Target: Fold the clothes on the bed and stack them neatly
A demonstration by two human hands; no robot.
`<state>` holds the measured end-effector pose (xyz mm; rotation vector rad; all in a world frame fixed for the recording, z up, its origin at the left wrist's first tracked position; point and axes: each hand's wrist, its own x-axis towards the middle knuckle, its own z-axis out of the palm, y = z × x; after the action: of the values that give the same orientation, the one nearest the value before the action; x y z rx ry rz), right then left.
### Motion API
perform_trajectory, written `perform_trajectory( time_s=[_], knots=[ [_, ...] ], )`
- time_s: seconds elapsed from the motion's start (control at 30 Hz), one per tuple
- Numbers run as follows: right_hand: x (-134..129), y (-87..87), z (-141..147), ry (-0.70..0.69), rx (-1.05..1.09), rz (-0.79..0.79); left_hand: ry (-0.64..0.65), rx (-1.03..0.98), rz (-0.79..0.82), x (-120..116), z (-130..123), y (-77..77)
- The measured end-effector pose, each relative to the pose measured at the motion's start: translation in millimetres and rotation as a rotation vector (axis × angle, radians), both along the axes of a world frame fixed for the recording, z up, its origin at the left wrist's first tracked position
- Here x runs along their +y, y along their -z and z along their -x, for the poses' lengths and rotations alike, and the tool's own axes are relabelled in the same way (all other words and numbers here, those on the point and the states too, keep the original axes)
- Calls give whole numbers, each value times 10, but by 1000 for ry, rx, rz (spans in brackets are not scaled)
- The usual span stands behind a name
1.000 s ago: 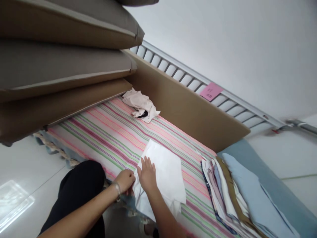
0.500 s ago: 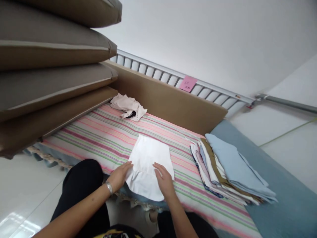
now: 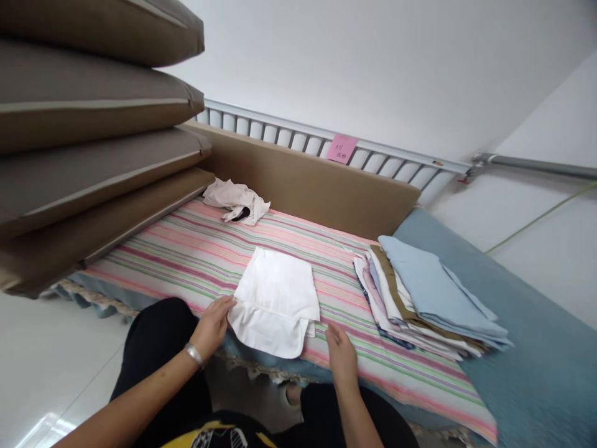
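A white garment [image 3: 275, 292], folded into a rough rectangle, lies in front of me near the edge of the striped cloth. Its near part is folded over, with a rounded lower edge and a layer sticking out at the lower right corner. My left hand [image 3: 214, 325], with a silver band on the wrist, is closed at the garment's left edge, fingertips on the fabric. To the right of the garment, apart from it, my right hand [image 3: 342, 354] hovers over the striped cloth, fingers loosely bent and holding nothing.
Folded clothes [image 3: 424, 298] lie in a stack at the right, light blue on top. A crumpled pale pink garment [image 3: 237, 200] is at the back, by a brown panel [image 3: 303, 180]. Thick brown cushions [image 3: 93, 118] are piled at the left. Striped cloth [image 3: 186, 249] covers the bed.
My right hand has moved off the garment to its right. My left hand has shifted slightly left along its edge. The garment's near part now lies flatter, and the view has shifted.
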<state>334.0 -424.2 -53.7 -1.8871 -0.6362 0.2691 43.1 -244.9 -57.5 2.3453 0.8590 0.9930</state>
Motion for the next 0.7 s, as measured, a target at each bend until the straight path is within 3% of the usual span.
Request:
perform_trajectory(
  time_s=[0.17, 0.3, 0.43, 0.57, 0.7],
  knots=[
    [267, -18, -20, -86, -47, -9, 152, 86, -74, -279, -223, -235],
    [344, -29, 0, -94, -77, -6, 318, 271, -70, -699, -672, -441],
    [345, -108, -13, -124, -127, -2, 234, 469, -40, -964, -1233, -590],
    [336, -182, -27, -158, -167, -9, 117, 540, 120, -900, -1606, -619],
    [364, -157, -32, -164, -144, -37, 67, 474, 240, -670, -1648, -610]
  ],
)
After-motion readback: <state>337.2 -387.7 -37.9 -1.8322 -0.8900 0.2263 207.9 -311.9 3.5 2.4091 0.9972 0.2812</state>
